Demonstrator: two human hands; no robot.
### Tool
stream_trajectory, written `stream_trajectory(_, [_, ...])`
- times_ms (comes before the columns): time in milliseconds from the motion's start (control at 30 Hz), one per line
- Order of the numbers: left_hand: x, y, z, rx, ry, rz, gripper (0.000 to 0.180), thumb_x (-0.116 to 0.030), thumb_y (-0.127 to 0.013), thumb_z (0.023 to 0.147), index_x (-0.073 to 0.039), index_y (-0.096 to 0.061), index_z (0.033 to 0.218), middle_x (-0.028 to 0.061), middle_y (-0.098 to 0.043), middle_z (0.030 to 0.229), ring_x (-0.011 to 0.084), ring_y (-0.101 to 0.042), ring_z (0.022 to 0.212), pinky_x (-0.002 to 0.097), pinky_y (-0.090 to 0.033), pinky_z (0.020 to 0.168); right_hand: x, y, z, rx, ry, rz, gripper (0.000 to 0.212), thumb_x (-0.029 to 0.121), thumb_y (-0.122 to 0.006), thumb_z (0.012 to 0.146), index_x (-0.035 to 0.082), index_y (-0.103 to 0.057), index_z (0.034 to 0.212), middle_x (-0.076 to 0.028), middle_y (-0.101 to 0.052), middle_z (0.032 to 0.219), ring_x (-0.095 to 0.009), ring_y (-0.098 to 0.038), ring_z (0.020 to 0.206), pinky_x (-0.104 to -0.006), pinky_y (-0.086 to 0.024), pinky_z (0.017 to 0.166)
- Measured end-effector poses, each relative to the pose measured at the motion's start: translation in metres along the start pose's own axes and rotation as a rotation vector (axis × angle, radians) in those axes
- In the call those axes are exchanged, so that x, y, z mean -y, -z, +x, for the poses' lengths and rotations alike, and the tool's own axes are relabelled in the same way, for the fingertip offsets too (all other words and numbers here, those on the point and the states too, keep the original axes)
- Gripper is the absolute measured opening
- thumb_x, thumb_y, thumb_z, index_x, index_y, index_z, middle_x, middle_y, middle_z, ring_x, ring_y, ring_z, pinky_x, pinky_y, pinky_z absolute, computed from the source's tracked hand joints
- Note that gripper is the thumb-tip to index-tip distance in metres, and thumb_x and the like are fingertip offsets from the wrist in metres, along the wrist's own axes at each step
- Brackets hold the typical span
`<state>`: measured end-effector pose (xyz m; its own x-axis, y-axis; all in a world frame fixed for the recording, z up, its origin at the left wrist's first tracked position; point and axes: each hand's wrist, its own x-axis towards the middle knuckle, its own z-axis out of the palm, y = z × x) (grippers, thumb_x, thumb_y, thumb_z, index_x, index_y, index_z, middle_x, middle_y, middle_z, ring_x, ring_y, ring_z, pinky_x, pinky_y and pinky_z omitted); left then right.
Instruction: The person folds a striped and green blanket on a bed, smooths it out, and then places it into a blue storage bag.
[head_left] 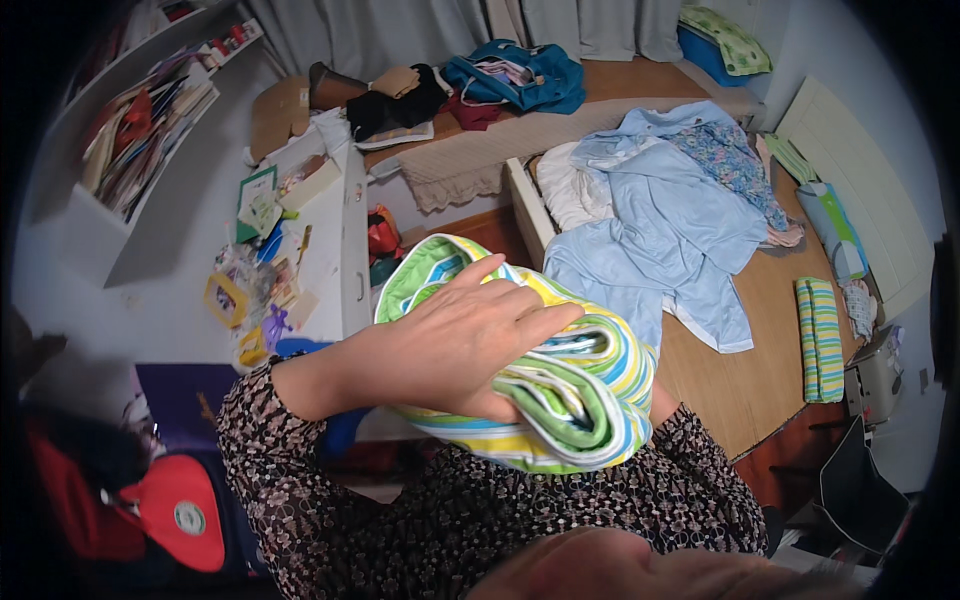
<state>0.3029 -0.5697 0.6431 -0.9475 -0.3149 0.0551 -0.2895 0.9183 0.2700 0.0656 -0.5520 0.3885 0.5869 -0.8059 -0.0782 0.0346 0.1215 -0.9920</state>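
A thick folded striped cloth (610, 430), green, yellow, blue and white with green inner layers, is held up in front of my body. My left hand (450, 335) lies across its top, fingers curled over the layers and thumb low on the near side. Only the wrist of my right hand (663, 405) shows, at the bundle's right edge; the cloth hides its fingers. On the bed's right side lies a similar striped folded cloth (820, 340). Beyond my hands, a rumpled light blue garment (670, 205) is spread beside a blue floral garment (735, 165) and white cloth (572, 185).
The bed's brown surface (720, 390) extends to my right, with a white headboard (870, 200) behind. A cluttered white desk (330, 260) stands left, below bookshelves (150, 130). A teal bag (540, 85) and dark clothes (395, 110) lie on the far ledge. A red bag (180, 510) sits lower left.
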Motion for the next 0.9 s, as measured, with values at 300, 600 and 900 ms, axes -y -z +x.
stream_trajectory(300, [0.121,0.002,0.053,-0.187,-0.122,-0.059,0.048,-0.025,-0.071,0.075,0.001,-0.052,0.111,0.015,-0.056,0.099,0.0322,-0.055,0.098,0.0469,-0.039,0.096,0.001,0.093,0.091,-0.1,-0.016,0.275,0.083,0.048,-0.066,0.083,-0.001,-0.036,0.143,-0.013,-0.044,0.142,-0.024,-0.04,0.132,-0.0353,-0.03,0.11])
stream_trajectory(600, [0.21,0.022,0.046,-0.306,0.447,-0.156,0.042,-0.014,-0.072,0.068,-0.002,-0.056,0.105,0.0162,-0.058,0.091,0.0379,-0.058,0.086,0.0438,-0.046,0.075,0.039,0.191,0.176,0.064,-0.016,0.329,0.091,0.049,-0.07,0.079,-0.001,-0.032,0.145,-0.013,-0.041,0.144,-0.025,-0.038,0.134,-0.0353,-0.028,0.111])
stream_trajectory(900, [0.333,0.023,0.03,-0.519,0.589,-0.198,0.038,-0.009,-0.071,0.069,-0.002,-0.055,0.103,0.0169,-0.058,0.091,0.0382,-0.058,0.085,0.0416,-0.047,0.072,0.098,0.211,0.271,0.152,0.199,-0.514,0.108,0.035,-0.084,0.06,0.006,-0.026,0.147,-0.022,-0.043,0.139,-0.037,-0.043,0.129,-0.0411,-0.033,0.108])
